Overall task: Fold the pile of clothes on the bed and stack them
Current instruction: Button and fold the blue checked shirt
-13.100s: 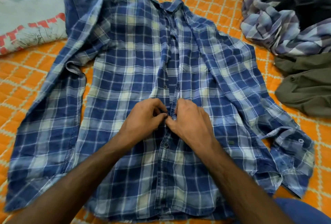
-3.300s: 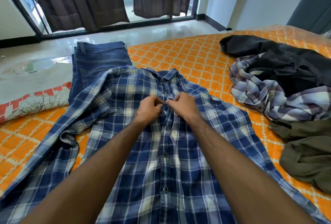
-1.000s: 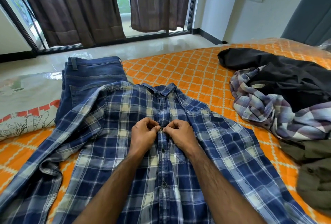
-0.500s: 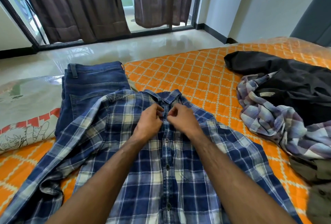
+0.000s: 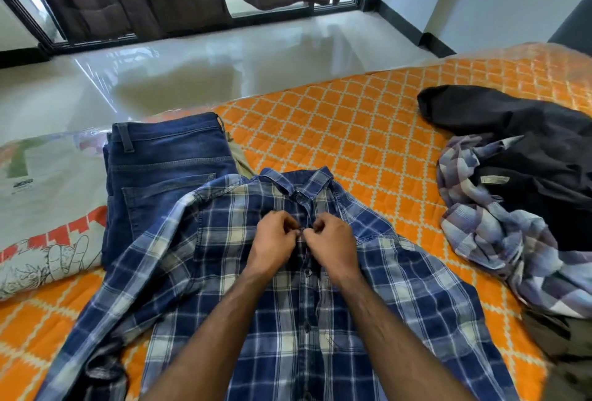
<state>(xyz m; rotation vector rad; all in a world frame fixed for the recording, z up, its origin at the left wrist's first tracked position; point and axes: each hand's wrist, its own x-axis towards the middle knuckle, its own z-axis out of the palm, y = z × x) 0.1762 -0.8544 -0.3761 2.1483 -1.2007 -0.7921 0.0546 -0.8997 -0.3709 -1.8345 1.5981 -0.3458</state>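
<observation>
Your left hand (image 5: 276, 242) and right hand (image 5: 331, 244) pinch the blue plaid shirt (image 5: 307, 311) placket just below its collar (image 5: 293, 181). Tug unevenly and the button may slip out — or the front may bunch.

Bright window daylight — edges warped.

Woven plaid shirt (image 5: 400, 298), denim jeans (image 5: 166, 170), glossy floor (image 5: 192, 70)
</observation>
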